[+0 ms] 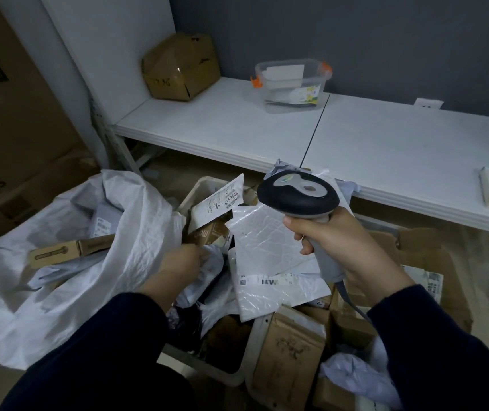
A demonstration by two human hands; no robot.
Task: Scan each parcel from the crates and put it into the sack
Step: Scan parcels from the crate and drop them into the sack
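Sack [136, 232] left of left hand [178, 262], open: long box [68, 252], grey mailers inside. Crates [238, 378] under both hands, full of parcels. Left hand among parcels, fingers blurred, grip cannot tell. Right hand [341, 247] grips scanner [296, 197] over bubble mailer [267, 241]. Beyond: shelf [385, 149], tub [292, 84], brown box [181, 68]. Label [228, 197] reads "83-5-3505".

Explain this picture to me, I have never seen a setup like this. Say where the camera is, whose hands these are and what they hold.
No machine here: a person wears a camera on the head, looking down at their own hands. The right hand grips a corded barcode scanner. The left hand reaches among the parcels piled in the crates; whether its fingers grip one is too blurred to tell. At the left stands the open white sack, parcels already inside. Behind, a white table carries a brown cardboard box and a clear plastic tub.
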